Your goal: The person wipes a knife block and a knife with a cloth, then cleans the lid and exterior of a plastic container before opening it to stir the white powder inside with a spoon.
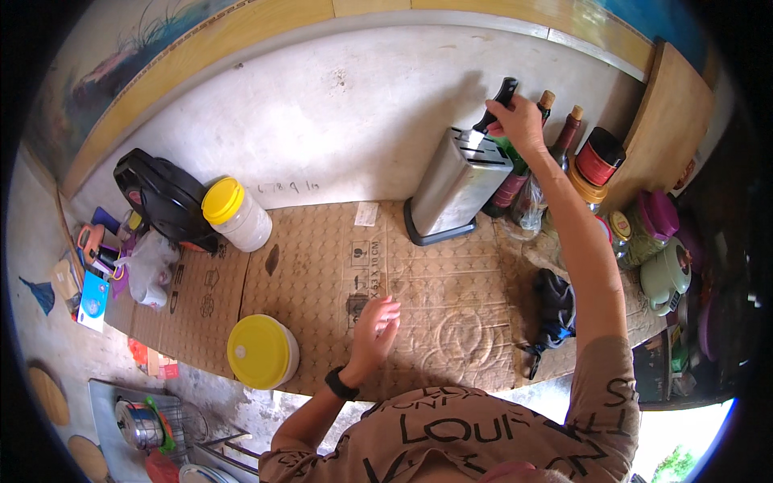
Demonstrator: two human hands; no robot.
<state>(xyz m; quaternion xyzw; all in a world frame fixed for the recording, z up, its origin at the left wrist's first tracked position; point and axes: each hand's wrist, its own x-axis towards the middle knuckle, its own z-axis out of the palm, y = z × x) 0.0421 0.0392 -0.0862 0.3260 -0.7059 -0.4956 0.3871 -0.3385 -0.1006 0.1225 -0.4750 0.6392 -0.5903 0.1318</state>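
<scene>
My right hand (516, 122) grips the black handle of a knife (497, 104), whose blade is partly in a slot at the top of a stainless steel knife block (468, 187). The block stands on a black base against the wall. My left hand (375, 332), with a dark band on the wrist, hovers over or rests on the cardboard table cover (314, 265); its fingers are partly curled and no object shows in it. Left of that hand is a round tub with a yellow lid (259, 352).
Corked bottles (566, 136), jars (620, 226) and a green pot (664, 275) crowd the right side. A dark cloth item (555, 305) lies nearer. At the left are a yellow-lidded plastic jar (238, 214), a black appliance (163, 196) and a plastic bag (148, 268).
</scene>
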